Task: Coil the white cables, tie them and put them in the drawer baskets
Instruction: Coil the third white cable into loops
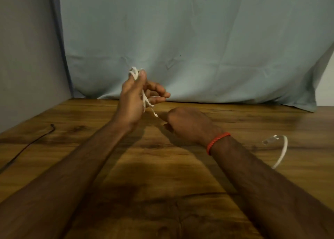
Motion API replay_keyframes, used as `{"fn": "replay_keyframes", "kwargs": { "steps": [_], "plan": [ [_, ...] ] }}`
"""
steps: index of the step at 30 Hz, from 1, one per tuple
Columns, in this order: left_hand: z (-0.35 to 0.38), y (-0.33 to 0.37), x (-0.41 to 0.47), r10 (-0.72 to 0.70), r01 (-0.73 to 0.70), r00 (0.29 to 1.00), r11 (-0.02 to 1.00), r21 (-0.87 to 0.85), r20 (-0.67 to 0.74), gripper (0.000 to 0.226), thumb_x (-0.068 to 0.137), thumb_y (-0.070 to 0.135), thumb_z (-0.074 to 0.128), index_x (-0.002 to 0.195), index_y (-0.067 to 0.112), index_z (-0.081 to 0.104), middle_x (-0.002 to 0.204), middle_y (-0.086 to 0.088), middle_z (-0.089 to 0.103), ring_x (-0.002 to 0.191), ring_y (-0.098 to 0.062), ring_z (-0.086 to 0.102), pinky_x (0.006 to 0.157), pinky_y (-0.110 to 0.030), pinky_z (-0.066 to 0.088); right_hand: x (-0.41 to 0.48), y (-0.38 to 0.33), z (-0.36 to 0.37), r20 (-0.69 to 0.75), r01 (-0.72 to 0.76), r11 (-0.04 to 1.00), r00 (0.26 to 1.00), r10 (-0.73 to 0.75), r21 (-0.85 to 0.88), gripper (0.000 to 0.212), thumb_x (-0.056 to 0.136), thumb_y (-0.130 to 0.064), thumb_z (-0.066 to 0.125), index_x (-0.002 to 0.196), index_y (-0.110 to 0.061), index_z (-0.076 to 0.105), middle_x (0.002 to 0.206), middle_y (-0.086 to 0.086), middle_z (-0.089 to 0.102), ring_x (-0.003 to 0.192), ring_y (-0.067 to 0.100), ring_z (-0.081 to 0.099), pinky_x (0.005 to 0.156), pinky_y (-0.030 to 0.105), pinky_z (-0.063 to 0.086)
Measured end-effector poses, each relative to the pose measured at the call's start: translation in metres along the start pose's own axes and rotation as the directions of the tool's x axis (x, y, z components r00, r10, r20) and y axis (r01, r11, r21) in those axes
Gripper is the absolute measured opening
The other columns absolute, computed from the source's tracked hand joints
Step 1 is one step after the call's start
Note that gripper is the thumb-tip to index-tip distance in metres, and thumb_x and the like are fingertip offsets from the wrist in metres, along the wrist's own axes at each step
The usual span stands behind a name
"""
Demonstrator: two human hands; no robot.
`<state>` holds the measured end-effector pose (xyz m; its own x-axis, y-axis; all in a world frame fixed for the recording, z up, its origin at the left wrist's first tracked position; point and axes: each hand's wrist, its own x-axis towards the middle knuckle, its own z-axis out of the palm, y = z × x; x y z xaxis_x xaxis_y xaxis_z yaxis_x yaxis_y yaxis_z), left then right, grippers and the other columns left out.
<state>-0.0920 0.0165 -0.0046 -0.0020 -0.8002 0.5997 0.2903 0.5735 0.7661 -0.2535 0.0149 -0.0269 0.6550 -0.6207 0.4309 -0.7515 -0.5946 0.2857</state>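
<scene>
We see both forearms reaching out from the near edge over the wooden table (180, 175), converging toward its far middle. Our left hand (137, 95) is raised above the tabletop, wrist bent back and palm turned to the right, with the thumb pointing up and the fingers curled loosely toward the right. It grips the white cable (144, 97): loops of it poke out above the thumb tip, and strands run down across the palm and trail off below the hand toward the right.

Our right hand (189, 124) sits lower and to the right of the left, close to the table, back of the hand facing us and fingers folded under into a fist. The trailing end of the cable runs down to the left edge of this fist, but the fingers are hidden behind the back of the hand, so we cannot tell for sure whether they pinch it. A red cord bracelet (217, 142) circles the right wrist.

On the table to the right, well apart from the hands, lies a second white cable (282, 153), curved in an arc with a clear plug at its far end. At the left a thin black wire (30, 143) crosses the tabletop. A pale blue cloth (198, 39) hangs behind the far edge of the table.
</scene>
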Motion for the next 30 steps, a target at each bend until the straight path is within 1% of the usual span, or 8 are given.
{"fn": "replay_keyframes", "kwargs": {
  "steps": [2, 5, 8, 13, 17, 21, 25, 30],
  "plan": [
    [-0.001, -0.008, -0.007, 0.090, -0.164, 0.971, 0.926, 0.340, 0.223, 0.029, 0.104, 0.035, 0.040, 0.095, 0.018, 0.062, 0.094, -0.008, 0.072, 0.093, -0.025, 0.072, 0.087, -0.036, 0.056, 0.002, -0.007, -0.004, -0.017, 0.030, 0.999, 0.999, -0.029, 0.028, 0.030, 0.098, -0.029, 0.054, 0.126, -0.019, 0.057, 0.110, 0.010, 0.068, 0.098, 0.031, 0.065, 0.065, 0.033, 0.040],
    [-0.009, -0.015, -0.010, 0.049, -0.346, 0.891, 0.716, 0.606, 0.451, 0.031, 0.106, 0.037, 0.038, 0.113, 0.012, 0.054, 0.101, 0.003, 0.067, 0.099, -0.004, 0.064, 0.090, -0.028, 0.048, 0.002, -0.016, -0.010, -0.062, 0.081, 0.966, 0.996, -0.068, 0.245, 0.026, 0.096, -0.023, 0.063, 0.119, -0.011, 0.066, 0.124, 0.013, 0.063, 0.112, 0.026, 0.058, 0.080, 0.026, 0.043],
    [-0.021, -0.018, -0.003, 0.069, -0.381, 0.897, 0.624, 0.683, 0.437, 0.035, 0.105, 0.045, 0.035, 0.101, 0.012, 0.048, 0.083, 0.006, 0.057, 0.076, -0.001, 0.056, 0.077, -0.033, 0.046, -0.002, -0.011, -0.021, -0.128, 0.065, 0.927, 0.992, -0.019, 0.368, 0.016, 0.093, -0.020, 0.070, 0.104, -0.010, 0.076, 0.106, 0.008, 0.073, 0.093, 0.017, 0.065, 0.073, 0.017, 0.041],
    [-0.028, -0.022, 0.004, 0.053, -0.369, 0.910, 0.557, 0.744, 0.411, 0.045, 0.101, 0.056, 0.030, 0.086, 0.018, 0.048, 0.075, -0.001, 0.054, 0.067, -0.012, 0.051, 0.063, -0.035, 0.043, -0.005, -0.001, -0.031, -0.187, 0.047, 0.906, 0.982, 0.036, 0.420, 0.016, 0.087, -0.021, 0.076, 0.102, -0.014, 0.079, 0.090, 0.001, 0.077, 0.077, 0.009, 0.067, 0.074, 0.029, 0.055],
    [-0.034, -0.026, 0.008, 0.035, -0.350, 0.925, 0.473, 0.809, 0.379, 0.054, 0.098, 0.062, 0.031, 0.075, 0.016, 0.047, 0.071, 0.000, 0.050, 0.067, -0.019, 0.048, 0.065, -0.041, 0.039, -0.007, 0.011, -0.035, -0.142, 0.024, 0.940, 0.990, 0.027, 0.341, 0.018, 0.086, -0.022, 0.078, 0.104, -0.020, 0.079, 0.090, -0.005, 0.076, 0.066, -0.004, 0.052, 0.067, 0.008, 0.038],
    [-0.032, -0.022, 0.008, -0.096, -0.238, 0.921, 0.629, 0.740, 0.378, 0.052, 0.103, 0.053, 0.038, 0.068, 0.015, 0.045, 0.065, 0.004, 0.044, 0.059, -0.012, 0.043, 0.059, -0.038, 0.037, -0.012, 0.028, -0.044, -0.179, -0.017, 0.940, 0.980, 0.083, 0.342, 0.015, 0.085, -0.024, 0.079, 0.099, -0.018, 0.080, 0.085, -0.002, 0.076, 0.068, 0.003, 0.061, 0.068, 0.018, 0.048],
    [-0.020, -0.012, 0.000, -0.403, 0.150, 0.832, 0.826, 0.544, 0.383, 0.052, 0.101, 0.053, 0.037, 0.079, 0.009, 0.054, 0.052, 0.000, 0.036, 0.044, -0.012, 0.027, 0.046, -0.023, 0.021, -0.020, 0.043, -0.048, -0.263, -0.047, 0.811, 0.934, 0.243, 0.583, 0.014, 0.082, -0.018, 0.081, 0.096, -0.016, 0.081, 0.077, -0.005, 0.074, 0.055, 0.009, 0.066, 0.061, 0.016, 0.052],
    [-0.016, -0.005, -0.002, -0.500, 0.393, 0.690, 0.866, 0.309, 0.524, 0.046, 0.098, 0.050, 0.045, 0.069, 0.016, 0.045, 0.055, -0.001, 0.026, 0.039, -0.008, 0.016, 0.038, -0.018, 0.015, -0.025, 0.054, -0.037, -0.375, -0.067, 0.917, 0.899, 0.226, 0.393, 0.024, 0.094, -0.041, 0.063, 0.108, -0.028, 0.078, 0.074, -0.010, 0.067, 0.062, 0.005, 0.060, 0.064, 0.038, 0.054]
  ]
}}
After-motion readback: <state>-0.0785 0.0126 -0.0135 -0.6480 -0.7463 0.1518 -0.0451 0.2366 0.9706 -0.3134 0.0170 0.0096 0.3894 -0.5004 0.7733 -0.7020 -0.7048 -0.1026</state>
